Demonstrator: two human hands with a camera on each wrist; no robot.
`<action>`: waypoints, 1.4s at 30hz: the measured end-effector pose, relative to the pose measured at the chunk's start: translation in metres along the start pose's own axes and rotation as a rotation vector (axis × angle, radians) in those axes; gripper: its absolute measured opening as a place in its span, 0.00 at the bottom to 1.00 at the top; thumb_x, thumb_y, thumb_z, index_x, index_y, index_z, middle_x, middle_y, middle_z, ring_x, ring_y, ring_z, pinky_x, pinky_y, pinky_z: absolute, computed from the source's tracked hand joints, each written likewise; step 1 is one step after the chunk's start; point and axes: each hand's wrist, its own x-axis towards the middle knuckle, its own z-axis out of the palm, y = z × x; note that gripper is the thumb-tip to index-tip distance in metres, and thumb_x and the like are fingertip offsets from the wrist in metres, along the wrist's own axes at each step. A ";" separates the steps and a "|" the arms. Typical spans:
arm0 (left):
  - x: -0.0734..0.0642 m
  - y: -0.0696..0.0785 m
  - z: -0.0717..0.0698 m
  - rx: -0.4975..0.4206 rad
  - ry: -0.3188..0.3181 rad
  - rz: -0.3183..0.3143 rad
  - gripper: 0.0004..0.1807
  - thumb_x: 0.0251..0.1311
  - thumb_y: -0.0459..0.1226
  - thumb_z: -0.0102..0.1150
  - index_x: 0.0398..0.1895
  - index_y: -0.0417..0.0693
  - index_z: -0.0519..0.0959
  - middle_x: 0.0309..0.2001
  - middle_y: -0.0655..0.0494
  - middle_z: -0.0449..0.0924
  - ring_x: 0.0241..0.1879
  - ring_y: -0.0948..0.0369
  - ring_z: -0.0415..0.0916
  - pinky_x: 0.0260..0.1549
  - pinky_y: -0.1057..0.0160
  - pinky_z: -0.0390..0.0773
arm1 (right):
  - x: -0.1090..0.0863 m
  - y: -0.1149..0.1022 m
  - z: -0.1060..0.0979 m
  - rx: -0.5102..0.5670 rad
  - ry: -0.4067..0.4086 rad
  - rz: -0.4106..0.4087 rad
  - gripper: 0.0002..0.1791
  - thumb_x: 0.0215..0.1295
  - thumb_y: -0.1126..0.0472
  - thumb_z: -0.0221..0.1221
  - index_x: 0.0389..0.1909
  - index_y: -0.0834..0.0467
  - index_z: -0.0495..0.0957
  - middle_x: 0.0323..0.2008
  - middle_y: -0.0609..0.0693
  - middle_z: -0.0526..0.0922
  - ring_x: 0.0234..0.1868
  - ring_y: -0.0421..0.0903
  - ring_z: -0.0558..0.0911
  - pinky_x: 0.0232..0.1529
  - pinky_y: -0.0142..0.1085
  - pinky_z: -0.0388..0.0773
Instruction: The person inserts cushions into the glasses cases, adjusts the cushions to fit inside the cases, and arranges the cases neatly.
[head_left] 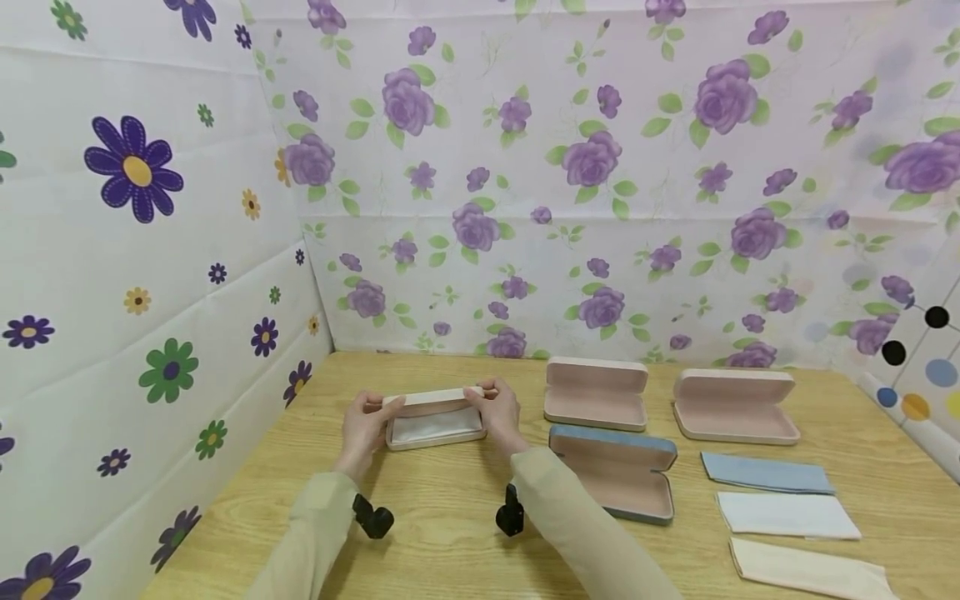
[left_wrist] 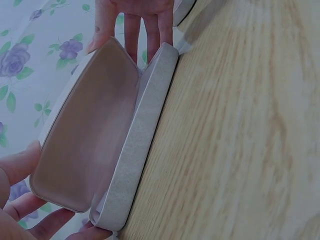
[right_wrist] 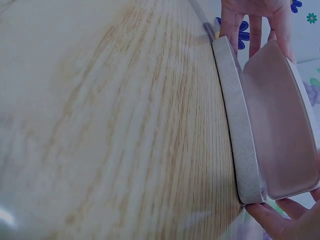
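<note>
A white glasses case [head_left: 433, 399] with a pink lining stands on the table at the left, its lid partly raised. A folded white cloth [head_left: 435, 426] lies inside it. My left hand [head_left: 363, 425] grips the case's left end, thumb on the lid's edge and fingers around the end. My right hand [head_left: 498, 410] holds the right end in the same way. In the left wrist view the lid's pink inside [left_wrist: 95, 130] faces the camera, with both hands at opposite ends. The right wrist view shows the case's pale front wall [right_wrist: 239, 125] down on the wood.
Two open white cases, one at centre [head_left: 596, 404] and one farther right [head_left: 738, 412], stand toward the back. An open blue case [head_left: 615, 467] sits before them, near my right forearm. Folded blue [head_left: 767, 473], white [head_left: 787, 515] and cream [head_left: 810, 569] cloths lie at the right.
</note>
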 end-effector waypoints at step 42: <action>-0.001 -0.009 -0.005 -0.005 0.028 0.055 0.20 0.44 0.40 0.71 0.35 0.38 0.72 0.34 0.49 0.75 0.36 0.51 0.74 0.26 0.57 0.77 | -0.004 0.006 -0.015 0.067 -0.116 0.009 0.13 0.49 0.60 0.68 0.32 0.62 0.77 0.37 0.52 0.78 0.41 0.49 0.76 0.34 0.38 0.73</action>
